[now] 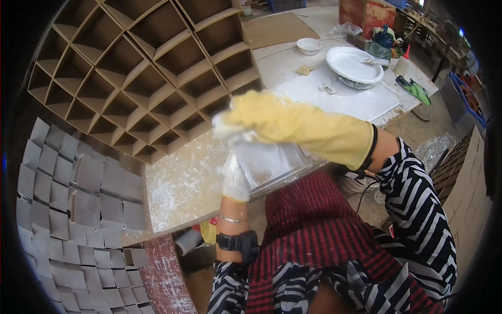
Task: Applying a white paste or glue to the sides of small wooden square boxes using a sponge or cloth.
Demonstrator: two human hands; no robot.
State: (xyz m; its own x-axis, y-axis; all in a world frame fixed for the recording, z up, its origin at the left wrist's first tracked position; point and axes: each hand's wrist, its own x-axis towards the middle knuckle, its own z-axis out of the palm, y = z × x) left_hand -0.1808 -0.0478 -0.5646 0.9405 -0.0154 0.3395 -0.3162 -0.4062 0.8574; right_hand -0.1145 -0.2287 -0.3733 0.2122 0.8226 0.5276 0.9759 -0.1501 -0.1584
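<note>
My right hand (256, 115), in a long yellow rubber glove, reaches across the bench with its fingers curled closed. Whatever lies in those fingers is hidden and blurred. Just under and beside it is my left hand (234, 157), in a white knit glove; its fingers are smeared and partly covered by the yellow glove. Both hands meet at the near corner of a brown cardboard divider grid (172, 63), with many square cells. Beside my left wrist lies a flat board (274, 159) smeared with white.
On the bench (178, 183) stand a wide basin of white paste (353, 64), a small white bowl (309, 46), a dark green jug (381, 44) and a red-tipped bottle (402, 63). Stacked grey box-like pieces (68, 209) fill the left. A blue crate (460, 102) sits far right.
</note>
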